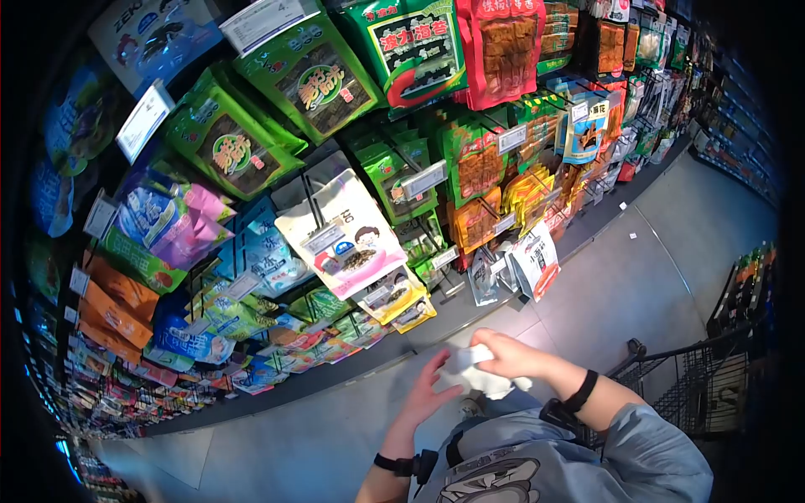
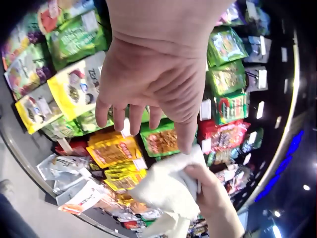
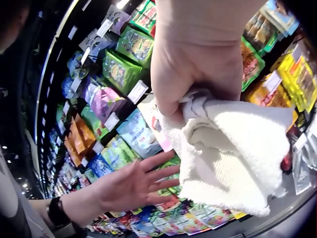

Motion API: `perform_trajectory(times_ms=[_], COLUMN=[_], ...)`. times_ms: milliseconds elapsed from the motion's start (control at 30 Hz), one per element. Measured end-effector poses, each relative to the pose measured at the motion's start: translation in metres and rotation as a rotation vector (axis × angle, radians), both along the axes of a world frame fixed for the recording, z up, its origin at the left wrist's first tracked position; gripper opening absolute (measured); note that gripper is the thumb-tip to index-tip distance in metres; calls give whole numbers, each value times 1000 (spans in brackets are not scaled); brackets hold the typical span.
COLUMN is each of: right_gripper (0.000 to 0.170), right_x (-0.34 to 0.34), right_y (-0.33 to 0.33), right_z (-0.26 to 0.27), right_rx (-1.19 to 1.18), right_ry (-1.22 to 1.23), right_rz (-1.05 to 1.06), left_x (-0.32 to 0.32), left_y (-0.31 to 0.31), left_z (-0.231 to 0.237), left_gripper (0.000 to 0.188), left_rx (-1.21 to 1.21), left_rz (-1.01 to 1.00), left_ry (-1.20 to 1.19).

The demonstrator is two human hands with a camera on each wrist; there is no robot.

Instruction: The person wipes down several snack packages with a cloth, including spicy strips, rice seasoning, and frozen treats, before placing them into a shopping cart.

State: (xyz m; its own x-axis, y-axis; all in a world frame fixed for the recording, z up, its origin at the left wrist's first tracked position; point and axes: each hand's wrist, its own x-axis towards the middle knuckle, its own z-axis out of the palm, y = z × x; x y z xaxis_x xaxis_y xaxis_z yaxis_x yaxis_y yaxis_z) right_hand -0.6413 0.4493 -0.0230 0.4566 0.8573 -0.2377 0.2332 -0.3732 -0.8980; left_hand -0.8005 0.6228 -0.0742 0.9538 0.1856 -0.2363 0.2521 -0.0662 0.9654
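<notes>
A white terry cloth (image 1: 480,375) hangs in loose folds from my right hand (image 1: 510,355), which grips it at one edge. In the right wrist view the thumb and palm of that hand close over the bunched part of the cloth (image 3: 233,158), and the rest spreads out below. My left hand (image 1: 422,396) is just left of the cloth, fingers spread and palm bare. The left wrist view shows the left hand (image 2: 153,84) with its fingers extended, the thumb tip right at the cloth's upper edge.
In front runs a long shelf rack with hanging snack packs, among them green seaweed bags (image 1: 226,138), a white-and-pink pouch (image 1: 344,239) and yellow packs (image 1: 527,197). Price tags (image 1: 425,178) stick out on hooks. A black wire cart (image 1: 696,386) stands at the right on the grey tiled floor (image 1: 620,285).
</notes>
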Motion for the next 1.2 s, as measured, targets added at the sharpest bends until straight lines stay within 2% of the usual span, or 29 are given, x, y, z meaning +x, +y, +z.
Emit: perform_trajectory(times_ms=[67, 100, 133, 200, 233, 333, 367, 400, 433, 500, 533, 567, 600, 667, 700, 767, 867, 1000, 1067, 1133, 1200], right_gripper=[36, 36, 40, 44, 46, 51, 50, 50, 50, 47, 46, 46, 45, 48, 50, 54, 52, 50, 43, 37, 32], right_x=[11, 19, 29, 52, 64, 115, 138, 159, 179, 214, 226, 237, 246, 261, 270, 285, 301, 329, 346, 366, 381], right_y=[26, 35, 43, 56, 62, 70, 74, 78, 85, 106, 115, 124, 135, 158, 168, 183, 212, 236, 255, 275, 288], right_z=[-5, -5, -5, -12, -19, -16, -23, -31, -43, -73, -88, -95, -101, -121, -128, -132, -166, -194, -231, -276, -292], right_rx=[135, 142, 177, 225, 217, 287, 217, 146, 156, 162, 158, 164, 165, 139, 137, 110, 163, 74, -29, -134, -242], right_ry=[-177, -173, -114, -49, -24, 85, 217, 349, 353, 158, 70, 19, -33, 7, 13, 103, -46, -22, -394, -763, -1128], right_rz=[65, 57, 50, 29, 47, 67, 2, -58, -66, -210, -283, -292, -298, -312, -364, -411, -506, -464, -250, -29, 200], left_x=[34, 48, 61, 88, 99, 137, 146, 160, 172, 201, 212, 222, 231, 253, 261, 277, 294, 318, 331, 341, 348], left_y=[0, 1, 6, 19, 23, 42, 49, 55, 57, 64, 69, 73, 73, 71, 72, 79, 90, 106, 112, 114, 119], left_z=[-2, -2, 0, 8, 10, 11, 0, -1, -1, 2, -2, -4, 3, 23, 32, 31, 21, 1, -4, -1, -7], left_gripper=[72, 59, 59, 37, 26, 25, 24, 24, 23, 23, 23, 24, 24, 23, 21, 23, 28, 40, 45, 53, 61], left_rx=[-168, -241, -231, 100, 94, 91, 12, 70, 76, 95, 211, 323, 327, 711, 772, 821, 885, 934, 944, 992, 969], left_rz=[-55, 40, 32, 106, 144, 144, 199, 220, 252, 272, 250, 227, 213, 116, 72, 56, 16, -31, -45, -51, -15], left_ry=[-107, -75, -70, 2, -40, 97, 86, 55, 57, 66, 42, 21, 41, -88, -95, -79, -76, -70, -133, -93, -189])
